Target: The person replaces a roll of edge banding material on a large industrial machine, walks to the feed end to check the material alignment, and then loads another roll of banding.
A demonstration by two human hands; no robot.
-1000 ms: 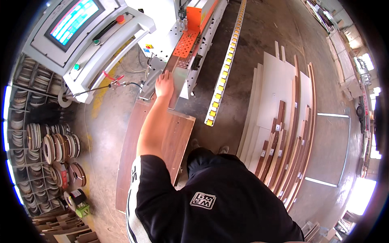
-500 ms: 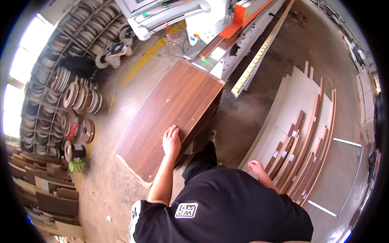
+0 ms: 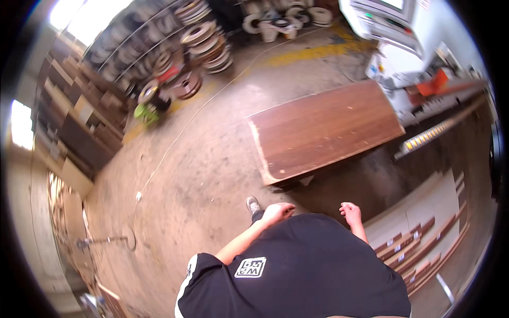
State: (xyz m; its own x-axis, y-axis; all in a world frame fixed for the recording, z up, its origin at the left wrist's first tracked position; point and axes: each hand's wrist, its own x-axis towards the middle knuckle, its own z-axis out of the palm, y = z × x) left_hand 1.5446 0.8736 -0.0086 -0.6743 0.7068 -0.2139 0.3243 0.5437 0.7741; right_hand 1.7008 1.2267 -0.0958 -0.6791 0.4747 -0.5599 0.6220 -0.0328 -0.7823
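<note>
My left hand (image 3: 279, 212) hangs in front of my body with nothing in it, its fingers loosely stretched and bent a little. Beyond it stands a brown wood-grain table (image 3: 323, 132) with a pale, worn edge, and a gap lies between hand and table. My right hand (image 3: 351, 213) is held at my right side, fingers curled in, and no object shows in it. Nearest to that hand are pale boards and brown strips (image 3: 413, 246) lying on the floor to the right.
Machine with orange part (image 3: 433, 84) and screen (image 3: 389, 16) stands far right; a yellow-marked rail (image 3: 429, 137) runs beside it. Edge-band rolls (image 3: 207, 45) fill racks at the back. Leaning boards (image 3: 85, 119) stand left. A pale cable (image 3: 183, 130) crosses the floor near a green basket (image 3: 145, 113).
My left hand has come off the tabletop and back toward my body. The view has turned left, so the table and machine now appear farther right.
</note>
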